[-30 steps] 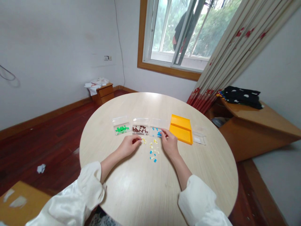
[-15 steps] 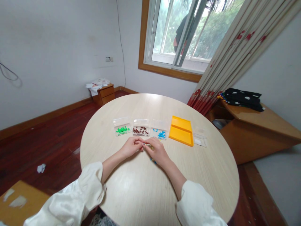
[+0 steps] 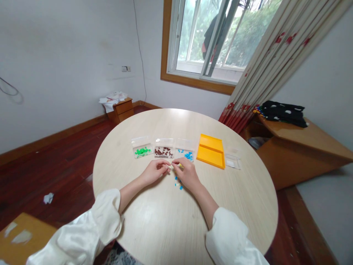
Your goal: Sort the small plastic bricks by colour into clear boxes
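Left hand (image 3: pixel 156 172) and right hand (image 3: pixel 188 173) are close together over the table (image 3: pixel 165 228), fingertips narrowed, though what either grips cannot be told; loose blue pieces (image 3: pixel 181 187) lie beside the right hand, toward the near edge.

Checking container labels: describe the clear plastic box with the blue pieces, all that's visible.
The clear, rectangular, plastic-looking box sits open on the pale, round table, its transparent lid tipped back on the far side. Inside, small blue pieces are mostly bunched toward the right, a few scattered farther left. It sits between the clear box of brown pieces and the open, yellow, rectangular case. The right hand is at its near side; contact is unclear.
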The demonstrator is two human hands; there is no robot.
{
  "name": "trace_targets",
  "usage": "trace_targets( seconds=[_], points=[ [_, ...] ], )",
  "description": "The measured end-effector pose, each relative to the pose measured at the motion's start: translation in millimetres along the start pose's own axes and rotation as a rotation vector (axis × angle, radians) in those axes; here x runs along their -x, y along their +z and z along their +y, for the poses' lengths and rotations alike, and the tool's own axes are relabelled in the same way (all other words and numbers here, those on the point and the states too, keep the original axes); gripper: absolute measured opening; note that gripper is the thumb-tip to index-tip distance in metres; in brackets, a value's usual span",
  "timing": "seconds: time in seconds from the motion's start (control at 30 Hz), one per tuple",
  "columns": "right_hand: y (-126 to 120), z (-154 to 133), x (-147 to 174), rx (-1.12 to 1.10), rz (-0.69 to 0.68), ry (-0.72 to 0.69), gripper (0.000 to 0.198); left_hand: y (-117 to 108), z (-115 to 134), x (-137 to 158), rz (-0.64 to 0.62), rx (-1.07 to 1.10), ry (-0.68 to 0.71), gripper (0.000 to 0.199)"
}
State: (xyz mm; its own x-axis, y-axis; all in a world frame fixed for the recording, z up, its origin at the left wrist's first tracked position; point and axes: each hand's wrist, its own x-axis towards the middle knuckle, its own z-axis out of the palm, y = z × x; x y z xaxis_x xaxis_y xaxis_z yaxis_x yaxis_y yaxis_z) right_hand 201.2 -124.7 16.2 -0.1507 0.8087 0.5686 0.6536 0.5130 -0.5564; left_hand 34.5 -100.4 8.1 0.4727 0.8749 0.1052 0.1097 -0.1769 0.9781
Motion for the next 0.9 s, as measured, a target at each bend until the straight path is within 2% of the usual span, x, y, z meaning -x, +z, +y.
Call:
trace_targets(
  seconds=[0.1, 0.2, 0.3, 0.4, 0.5, 0.6, 0.7, 0.77, 0.9],
  points=[
    [-7, 16, -4, 0.032, 0.183, 0.083, 0.013, 8, -2, 4, 0.004, -0.248, 0.136, 0.019],
    [-14, 37, -9, 0.067, 0.31, 0.199, 0.017, 17, -1, 9, -0.08, -0.442, 0.282, 0.021],
    [-19, 54, -13, 0.083, 0.36, 0.293, 0.024, 23, 0, 11, -0.157, -0.552, 0.333, 0.024],
    [-23, 57, -14, 0.096, 0.326, 0.303, 0.028, 25, 0, 11, -0.173, -0.591, 0.323, 0.023],
    [-29, 45, -12, 0.065, 0.135, 0.264, 0.023, 24, -1, 10, -0.156, -0.595, 0.315, 0.022],
    [-38, 26, -6, -0.021, -0.211, 0.211, 0.016, 23, -1, 10, -0.148, -0.591, 0.312, 0.02],
    [-43, 14, -1, -0.086, -0.541, 0.218, 0.013, 23, 0, 10, -0.149, -0.579, 0.316, 0.02],
    [-44, 12, 1, -0.1, -0.653, 0.252, 0.013, 22, 1, 10, -0.147, -0.574, 0.315, 0.022],
    [-40, 16, 1, -0.11, -0.71, 0.285, 0.016, 21, 1, 9, -0.132, -0.581, 0.307, 0.021]
  ],
)
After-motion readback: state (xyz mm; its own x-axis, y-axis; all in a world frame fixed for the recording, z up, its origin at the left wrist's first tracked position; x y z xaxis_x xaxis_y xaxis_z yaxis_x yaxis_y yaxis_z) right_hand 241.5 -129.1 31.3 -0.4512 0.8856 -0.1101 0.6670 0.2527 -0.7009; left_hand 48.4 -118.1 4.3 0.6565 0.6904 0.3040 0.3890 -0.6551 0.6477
